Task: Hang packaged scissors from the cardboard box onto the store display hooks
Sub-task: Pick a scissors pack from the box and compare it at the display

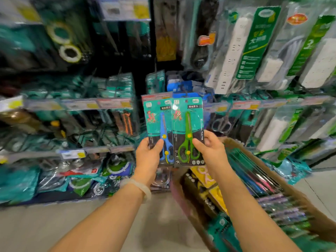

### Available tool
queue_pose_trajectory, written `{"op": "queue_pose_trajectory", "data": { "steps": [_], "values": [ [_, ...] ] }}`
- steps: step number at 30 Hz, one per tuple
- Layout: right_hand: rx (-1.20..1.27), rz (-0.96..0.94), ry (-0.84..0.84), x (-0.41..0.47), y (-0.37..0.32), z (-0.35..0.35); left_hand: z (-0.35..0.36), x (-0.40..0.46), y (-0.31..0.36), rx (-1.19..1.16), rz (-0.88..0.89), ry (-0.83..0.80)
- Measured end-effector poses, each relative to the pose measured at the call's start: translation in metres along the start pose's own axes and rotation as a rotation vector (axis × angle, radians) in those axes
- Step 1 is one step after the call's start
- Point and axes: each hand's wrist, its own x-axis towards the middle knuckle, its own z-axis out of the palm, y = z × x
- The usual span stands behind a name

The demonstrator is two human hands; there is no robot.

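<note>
Two teal carded packs are held upright side by side in front of the display. The blue scissors pack (157,122) is gripped at its lower edge by my left hand (148,153). The green scissors pack (188,124) overlaps it slightly on the right, and my right hand (211,148) pinches its lower right corner. The open cardboard box (298,195) lies at the lower right on the floor, filled with several more packaged scissors. Display hooks (183,88) with a blue card behind them sit just above the packs' tops.
Hanging packs of tools and scissors fill the shelves on the left (112,88). Packaged white power strips (236,51) hang at the upper right. Price-label rails (78,104) run across the display. Pale floor (54,224) lies below.
</note>
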Motion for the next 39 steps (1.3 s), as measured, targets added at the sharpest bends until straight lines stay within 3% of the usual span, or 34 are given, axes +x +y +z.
{"op": "queue_pose_trajectory", "data": {
  "steps": [7,19,28,39],
  "values": [
    [-0.004,-0.085,-0.194,-0.04,-0.012,0.135,-0.142,-0.004,0.027,-0.123,0.102,0.14],
    [0.057,-0.191,-0.43,-0.136,-0.037,0.367,-0.377,-0.039,0.097,-0.128,0.369,0.39],
    [0.087,-0.316,-0.513,-0.155,-0.078,0.473,-0.463,-0.037,0.158,-0.143,0.514,0.466],
    [0.199,-0.441,-0.542,-0.106,-0.131,0.582,-0.525,0.042,0.236,-0.171,0.658,0.491]
  ]
}}
